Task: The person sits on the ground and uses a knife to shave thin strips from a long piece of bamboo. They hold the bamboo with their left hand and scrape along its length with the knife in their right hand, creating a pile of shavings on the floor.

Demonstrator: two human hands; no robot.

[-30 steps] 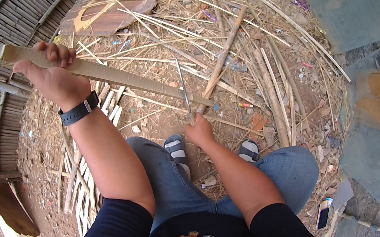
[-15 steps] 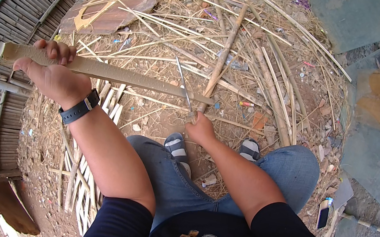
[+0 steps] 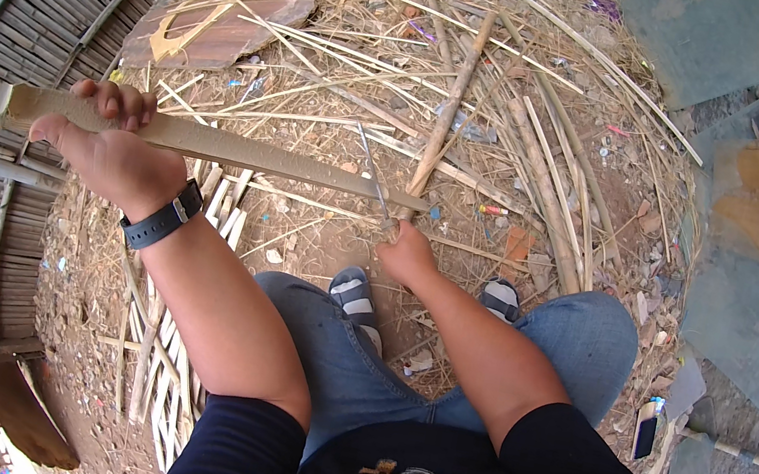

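A long, pale split bamboo piece (image 3: pixel 252 154) reaches from the left edge to the middle of the view, with a node near its left end. My left hand (image 3: pixel 120 156) is closed round it near that node, fingers over the far edge and thumb along the near side. In my right hand (image 3: pixel 408 257) is a knife (image 3: pixel 373 169), its handle mostly hidden in the fist. The thin blade points away and slightly left, crossing the bamboo close to its narrow right end. Whether the edge bites into the bamboo cannot be seen.
Thin bamboo strips (image 3: pixel 171 383) lie piled at my left. Round bamboo poles (image 3: pixel 455 98) and straw litter the ground ahead. A brown board (image 3: pixel 270 20) lies far left, beside a bamboo-slat wall (image 3: pixel 30 3). Grey sheets (image 3: pixel 740 321) and a phone (image 3: pixel 646 432) are at right.
My right hand and the knife have shifted slightly right, the blade tip coming a little nearer to me. The bamboo and my left hand have moved right by a small amount.
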